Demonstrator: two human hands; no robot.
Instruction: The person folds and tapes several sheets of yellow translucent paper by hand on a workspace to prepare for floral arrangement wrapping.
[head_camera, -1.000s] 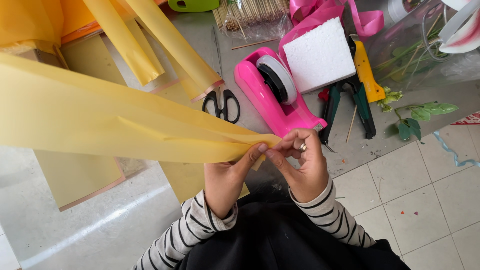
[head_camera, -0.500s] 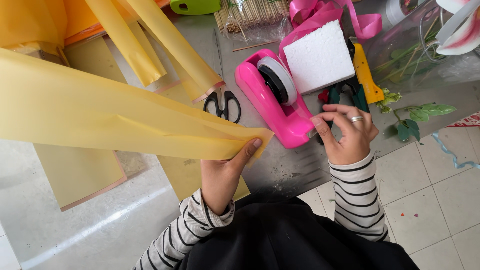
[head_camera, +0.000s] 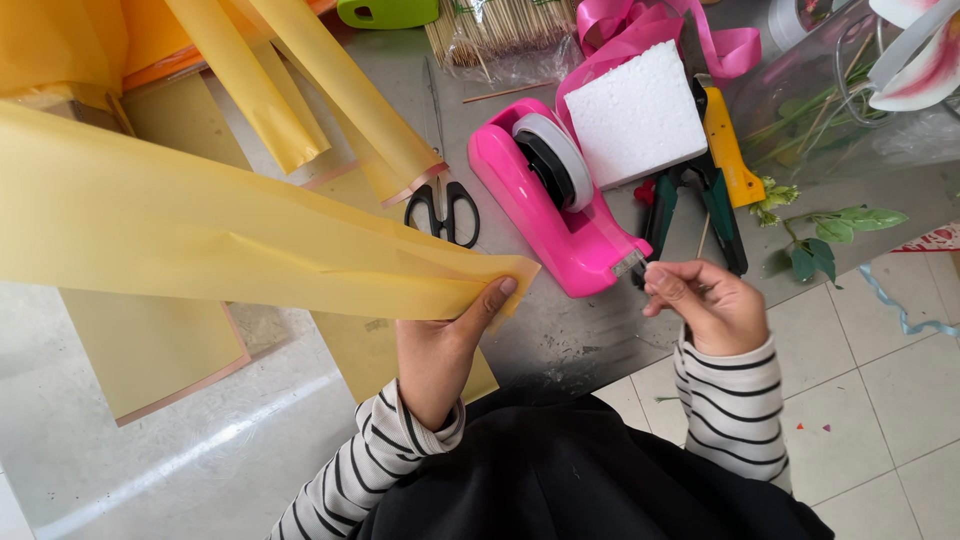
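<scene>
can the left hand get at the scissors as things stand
Probably not: the left hand is pinching the yellow paper, which lies between it and the scissors.

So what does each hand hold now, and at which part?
The left hand pinches the folded yellow translucent paper sheet at its narrow end. The right hand fingertips grip the tape end at the pink plastic tape dispenser cutter.

Two hands: left (head_camera: 440, 345), right (head_camera: 705, 305). One pink dispenser (head_camera: 560, 205), one scissors (head_camera: 445, 212), one foam block (head_camera: 638, 115), one skewer bundle (head_camera: 500, 35).
</scene>
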